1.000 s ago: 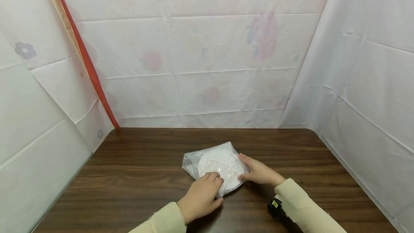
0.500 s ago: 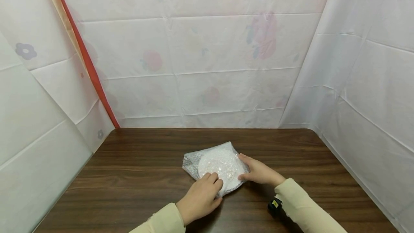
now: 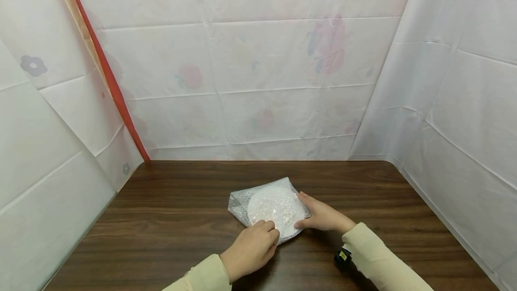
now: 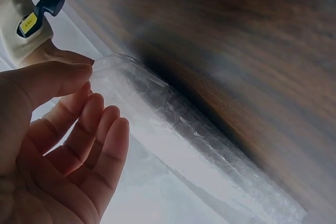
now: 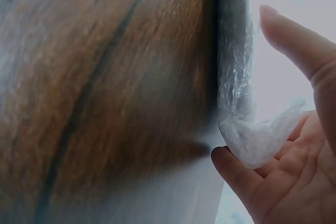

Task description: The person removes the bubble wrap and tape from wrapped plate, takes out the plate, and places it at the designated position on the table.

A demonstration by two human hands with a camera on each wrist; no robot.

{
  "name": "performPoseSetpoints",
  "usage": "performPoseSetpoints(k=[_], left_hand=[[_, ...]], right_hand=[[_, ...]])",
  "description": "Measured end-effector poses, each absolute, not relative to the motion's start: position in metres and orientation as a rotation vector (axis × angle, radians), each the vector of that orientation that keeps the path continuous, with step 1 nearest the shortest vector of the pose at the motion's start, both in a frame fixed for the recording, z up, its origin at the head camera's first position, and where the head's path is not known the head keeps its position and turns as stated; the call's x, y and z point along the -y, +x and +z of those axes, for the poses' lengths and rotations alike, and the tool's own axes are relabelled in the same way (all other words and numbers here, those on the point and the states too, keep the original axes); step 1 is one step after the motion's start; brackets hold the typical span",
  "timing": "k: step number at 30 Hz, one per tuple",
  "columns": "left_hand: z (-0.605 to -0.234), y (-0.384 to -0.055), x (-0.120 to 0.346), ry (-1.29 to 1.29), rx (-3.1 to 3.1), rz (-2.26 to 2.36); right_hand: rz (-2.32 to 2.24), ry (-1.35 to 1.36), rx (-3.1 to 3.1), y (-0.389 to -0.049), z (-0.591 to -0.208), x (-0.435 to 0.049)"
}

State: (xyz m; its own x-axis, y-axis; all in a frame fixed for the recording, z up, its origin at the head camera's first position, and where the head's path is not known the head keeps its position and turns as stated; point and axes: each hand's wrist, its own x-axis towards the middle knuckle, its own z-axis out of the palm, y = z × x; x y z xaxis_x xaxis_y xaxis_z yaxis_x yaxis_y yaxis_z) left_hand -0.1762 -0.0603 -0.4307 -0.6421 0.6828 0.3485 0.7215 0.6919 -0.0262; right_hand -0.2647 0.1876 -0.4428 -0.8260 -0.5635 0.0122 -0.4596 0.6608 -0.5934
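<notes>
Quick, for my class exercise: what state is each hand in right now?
Left hand: closed, thumb and finger pinching the edge of the bubble wrap.
Right hand: open, touching the wrapped bundle's side.

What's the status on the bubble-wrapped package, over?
Left grip pinches package at near edge; right grip around right edge. Package on table, wrap still on. No obstacle seen.
</notes>
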Motion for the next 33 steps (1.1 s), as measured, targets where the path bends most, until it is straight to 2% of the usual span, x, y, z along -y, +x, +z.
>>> performPoseSetpoints(k=[33], left_hand=[[-0.4235,-0.1817,0.0637,-1.146,2.674,-0.597]], right_hand=[[-0.888,-0.822,-2.642,-0.2643,-0.4364,-0.1879]])
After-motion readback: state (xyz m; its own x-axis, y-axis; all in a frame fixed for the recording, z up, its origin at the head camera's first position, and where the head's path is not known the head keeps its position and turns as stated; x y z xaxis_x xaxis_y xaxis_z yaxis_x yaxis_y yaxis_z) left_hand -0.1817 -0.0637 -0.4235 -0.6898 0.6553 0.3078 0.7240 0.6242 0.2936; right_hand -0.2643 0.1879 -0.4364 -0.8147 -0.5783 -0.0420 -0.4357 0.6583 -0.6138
